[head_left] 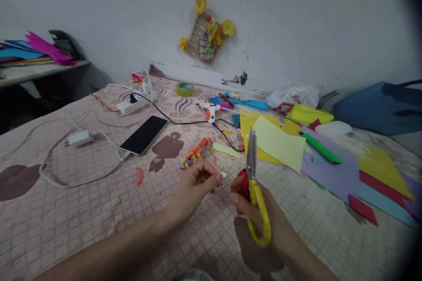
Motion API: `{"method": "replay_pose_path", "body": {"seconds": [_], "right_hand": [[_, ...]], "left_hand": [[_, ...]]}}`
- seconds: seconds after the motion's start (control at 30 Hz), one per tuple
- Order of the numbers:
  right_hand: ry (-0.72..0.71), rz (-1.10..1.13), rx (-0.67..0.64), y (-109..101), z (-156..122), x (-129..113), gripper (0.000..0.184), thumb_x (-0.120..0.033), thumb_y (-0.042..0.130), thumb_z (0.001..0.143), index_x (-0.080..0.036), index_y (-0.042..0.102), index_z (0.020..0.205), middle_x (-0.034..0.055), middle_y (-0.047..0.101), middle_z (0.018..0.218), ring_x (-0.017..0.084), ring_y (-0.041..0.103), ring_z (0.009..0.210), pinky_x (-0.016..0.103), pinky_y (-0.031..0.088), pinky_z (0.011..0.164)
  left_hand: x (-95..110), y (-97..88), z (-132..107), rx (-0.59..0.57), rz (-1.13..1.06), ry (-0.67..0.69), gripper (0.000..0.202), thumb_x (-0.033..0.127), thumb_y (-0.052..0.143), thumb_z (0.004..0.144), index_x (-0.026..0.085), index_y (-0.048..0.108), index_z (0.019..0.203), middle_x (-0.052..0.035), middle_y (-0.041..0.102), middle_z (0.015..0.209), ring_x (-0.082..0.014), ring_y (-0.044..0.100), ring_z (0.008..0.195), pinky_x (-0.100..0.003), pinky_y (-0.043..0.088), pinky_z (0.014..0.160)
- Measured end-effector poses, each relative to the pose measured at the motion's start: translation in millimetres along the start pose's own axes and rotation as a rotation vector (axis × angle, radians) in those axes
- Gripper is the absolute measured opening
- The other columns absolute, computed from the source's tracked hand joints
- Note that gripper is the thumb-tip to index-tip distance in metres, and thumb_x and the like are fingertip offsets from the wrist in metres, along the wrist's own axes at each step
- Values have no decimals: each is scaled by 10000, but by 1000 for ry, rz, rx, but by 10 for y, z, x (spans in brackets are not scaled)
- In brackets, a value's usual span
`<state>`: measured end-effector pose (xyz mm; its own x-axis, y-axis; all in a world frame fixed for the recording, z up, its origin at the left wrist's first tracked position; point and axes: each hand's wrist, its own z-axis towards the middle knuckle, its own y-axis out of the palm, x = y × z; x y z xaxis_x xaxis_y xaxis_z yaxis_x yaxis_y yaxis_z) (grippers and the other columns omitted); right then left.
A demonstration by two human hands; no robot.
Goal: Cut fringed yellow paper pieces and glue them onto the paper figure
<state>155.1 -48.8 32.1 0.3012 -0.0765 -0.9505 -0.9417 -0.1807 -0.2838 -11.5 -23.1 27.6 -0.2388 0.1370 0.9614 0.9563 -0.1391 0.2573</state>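
Observation:
My right hand (260, 215) grips scissors (253, 180) with yellow and red handles, blades closed and pointing up and away. My left hand (196, 186) pinches a tiny pale-yellow paper piece (223, 175) between thumb and fingertips, just left of the scissors. Both hands hover low over the patterned pink bedsheet (82, 219). A small multicoloured paper craft (194, 154) lies just beyond my left hand, with a pale-yellow paper strip (227, 149) next to it.
Yellow, purple, blue and red paper sheets (280, 142) and a green marker (321, 149) lie at right. A glue gun (211, 109), tape roll (184, 89), phone (144, 135), power strip (135, 103) and cables lie behind. A paper decoration (206, 30) hangs on the wall.

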Motion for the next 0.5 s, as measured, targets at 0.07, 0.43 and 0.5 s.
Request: {"method": "replay_pose_path", "body": {"seconds": [0.07, 0.43, 0.5], "right_hand": [[-38, 54, 39, 20, 10, 21, 250, -363, 650, 723, -198, 521, 859, -25, 526, 690, 130, 493, 601, 245, 419, 543], [-34, 137, 140, -2, 14, -74, 235, -382, 634, 756, -183, 508, 758, -45, 480, 617, 86, 441, 504, 213, 391, 459], [-19, 161, 133, -3, 16, -96, 264, -403, 636, 750, -184, 489, 738, -47, 479, 610, 84, 454, 495, 213, 409, 457]], "left_hand": [[-39, 44, -30, -35, 42, -11, 194, 306, 682, 732, 148, 571, 704, 13, 557, 652, -94, 480, 593, -219, 382, 558], [-81, 120, -57, -135, 100, -41, 203, 303, 672, 734, 141, 559, 686, 2, 551, 680, -106, 476, 644, -232, 375, 601], [-86, 120, -57, -151, 91, -72, 210, 312, 674, 729, 141, 561, 682, 1, 557, 672, -107, 480, 638, -232, 372, 596]]}}
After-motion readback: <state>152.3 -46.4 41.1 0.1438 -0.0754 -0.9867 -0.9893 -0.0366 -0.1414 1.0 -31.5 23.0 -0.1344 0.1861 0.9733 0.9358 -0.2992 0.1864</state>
